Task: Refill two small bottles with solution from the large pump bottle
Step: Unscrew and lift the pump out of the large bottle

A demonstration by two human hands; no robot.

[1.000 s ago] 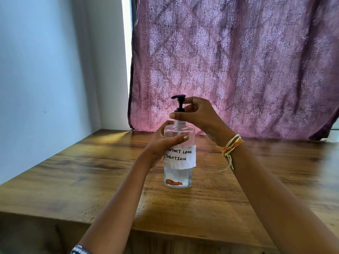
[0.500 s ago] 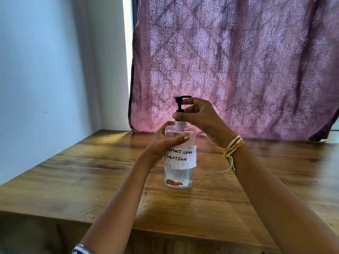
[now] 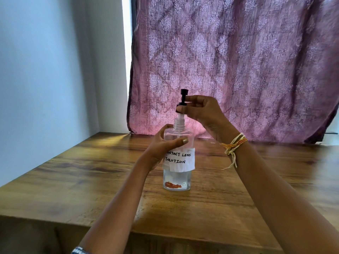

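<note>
Head view: a clear large pump bottle [image 3: 177, 173] stands upright on the wooden counter [image 3: 77, 180], near the middle of the frame. A white paper label [image 3: 180, 159] wraps its body, handwritten "CONTACT LENS SOLUTION", the first letters hidden by the thumb. A little clear liquid sits in the bottom, with an orange-red mark low on the wall.

The left hand [image 3: 162, 147] comes in from 7 o'clock and grips the bottle's shoulder, fingers curled round the far side and the thumb lying across the front just above the label.

The right hand [image 3: 200, 110] comes in from 4 o'clock and pinches the black pump cap [image 3: 181, 103] between thumb and fingertips. The cap sits clear above the bottle's bare threaded neck [image 3: 178, 123], with the pale pump stem showing between them, running down into the bottle. A bundle of orange, yellow and white threads [image 3: 233, 145] is tied round the right wrist.

At 12 o'clock, behind the counter, hangs a purple patterned curtain [image 3: 238, 61]; a pale wall [image 3: 45, 70] fills the 9 o'clock side.
</note>
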